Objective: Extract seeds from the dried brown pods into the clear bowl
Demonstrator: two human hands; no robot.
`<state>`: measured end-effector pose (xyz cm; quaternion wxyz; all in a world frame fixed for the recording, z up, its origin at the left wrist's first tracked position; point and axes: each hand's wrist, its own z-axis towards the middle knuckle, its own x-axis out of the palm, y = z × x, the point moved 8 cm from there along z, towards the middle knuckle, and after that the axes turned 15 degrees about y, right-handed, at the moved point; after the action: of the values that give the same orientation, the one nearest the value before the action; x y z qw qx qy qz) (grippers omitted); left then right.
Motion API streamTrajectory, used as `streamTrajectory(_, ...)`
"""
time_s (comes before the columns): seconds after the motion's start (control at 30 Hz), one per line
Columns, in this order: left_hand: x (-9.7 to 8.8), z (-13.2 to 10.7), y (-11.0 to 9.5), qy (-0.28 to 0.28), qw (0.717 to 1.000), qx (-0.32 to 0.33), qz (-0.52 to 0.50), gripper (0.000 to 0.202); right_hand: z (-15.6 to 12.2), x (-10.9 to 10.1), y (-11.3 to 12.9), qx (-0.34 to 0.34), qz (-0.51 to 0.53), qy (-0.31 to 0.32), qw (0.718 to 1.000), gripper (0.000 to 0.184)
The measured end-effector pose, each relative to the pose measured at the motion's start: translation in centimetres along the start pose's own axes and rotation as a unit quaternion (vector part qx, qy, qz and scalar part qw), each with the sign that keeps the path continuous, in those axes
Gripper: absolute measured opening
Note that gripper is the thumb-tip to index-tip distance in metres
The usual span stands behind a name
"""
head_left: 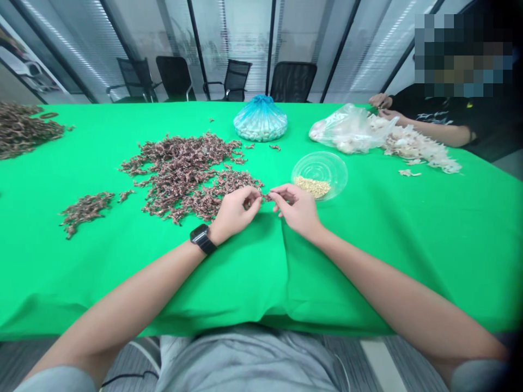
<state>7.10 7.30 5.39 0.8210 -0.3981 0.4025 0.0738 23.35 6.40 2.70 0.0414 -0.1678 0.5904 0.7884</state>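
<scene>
Grey shirt (pixel 245 362), left hand (pixel 233 213) and right hand (pixel 296 209) pinching one brown piece (pixel 266 197), one clear bowl (pixel 340 175)

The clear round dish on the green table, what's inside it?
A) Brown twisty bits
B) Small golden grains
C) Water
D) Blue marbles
B. The clear round dish has a small heap of golden grains lying in it, just past the person's right hand.
</scene>
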Motion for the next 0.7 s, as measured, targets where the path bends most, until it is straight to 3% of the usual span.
streamTrajectory(0.7,0.22,-0.40,0.67,-0.023,0.999,-0.032,0.011,0.011,-0.64,1.00,0.51,-0.006,-0.049,0.018,0.999,0.032)
